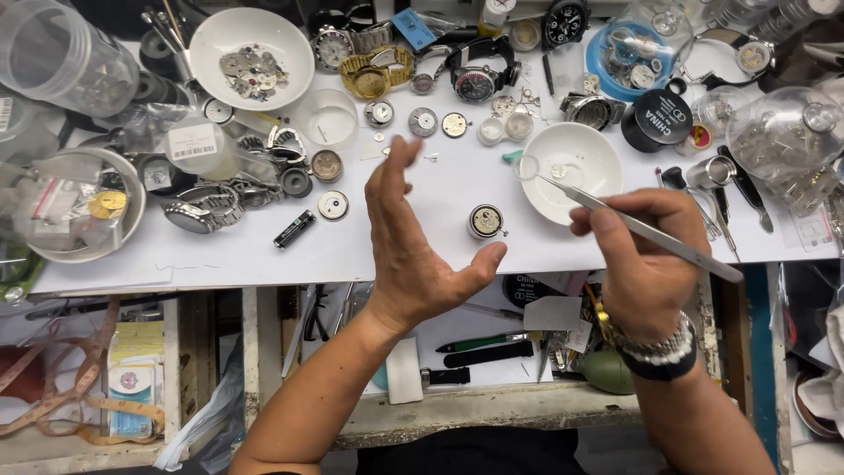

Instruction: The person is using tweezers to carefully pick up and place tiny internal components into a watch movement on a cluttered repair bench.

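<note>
Watch movement, round and uncased, lying on the white bench top just beside the thumb of the left hand and just left of the white dish. The left hand stands on edge, fingers spread apart and gripping nothing, thumb tip close to the movement but seemingly clear of it. The right hand has its fingers closed on steel tweezers, whose tips reach over the rim of the white dish, where a small clear ring shows at the tips; whether the tips pinch it cannot be told.

Risks, as judged: the ring could spring from the tweezers and be lost among the loose parts; a sweep of the open left hand could knock the movement toward the bench edge and the open drawer below. Surroundings: loose dials, a gold-coloured wristwatch, a second white dish of parts, a steel watch and clear plastic jars crowd the top, leaving little margin for a slip.
</note>
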